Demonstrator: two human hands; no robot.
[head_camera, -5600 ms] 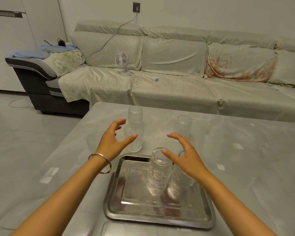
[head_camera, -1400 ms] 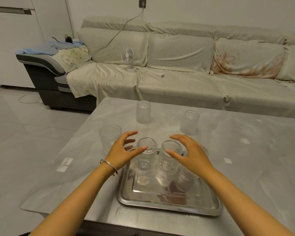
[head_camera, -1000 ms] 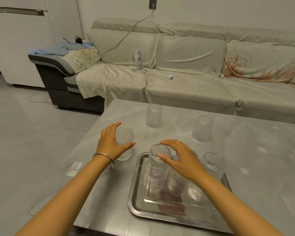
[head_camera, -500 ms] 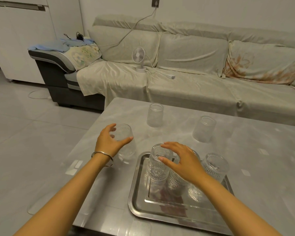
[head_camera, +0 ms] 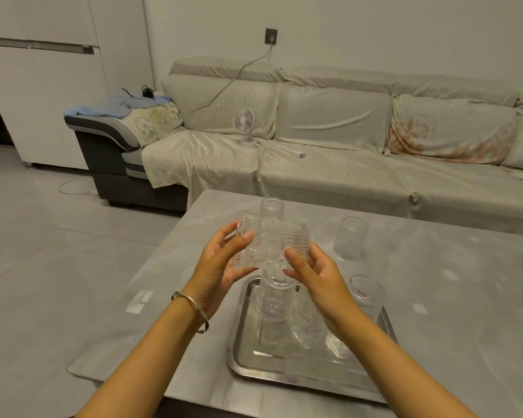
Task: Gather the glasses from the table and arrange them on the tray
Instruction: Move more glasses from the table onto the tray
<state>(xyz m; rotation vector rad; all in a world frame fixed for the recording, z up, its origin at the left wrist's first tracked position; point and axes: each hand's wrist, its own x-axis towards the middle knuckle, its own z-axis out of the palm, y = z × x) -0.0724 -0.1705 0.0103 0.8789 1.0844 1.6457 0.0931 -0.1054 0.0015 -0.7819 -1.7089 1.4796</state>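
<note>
A ribbed clear glass (head_camera: 272, 241) is held on its side in the air above the tray's far left corner. My left hand (head_camera: 221, 263) grips its left end and my right hand (head_camera: 313, 274) touches its right end. The steel tray (head_camera: 245, 354) lies on the grey table near the front edge. Three patterned glasses stand on it: one at the left (head_camera: 274, 298), one in the middle (head_camera: 307, 312) partly behind my right wrist, one at the right (head_camera: 367, 292). Two frosted glasses stand on the table farther back, one behind the held glass (head_camera: 271, 206) and one to the right (head_camera: 350, 238).
The grey table (head_camera: 450, 297) ends at a left edge beside tiled floor (head_camera: 58, 267). A covered sofa (head_camera: 344, 164) runs behind it with a small white fan (head_camera: 244, 123) and a cable on the seat.
My left hand lifted the glass from the table left of the tray and tipped it sideways. My right hand left the tray's glasses and came up to its other end.
</note>
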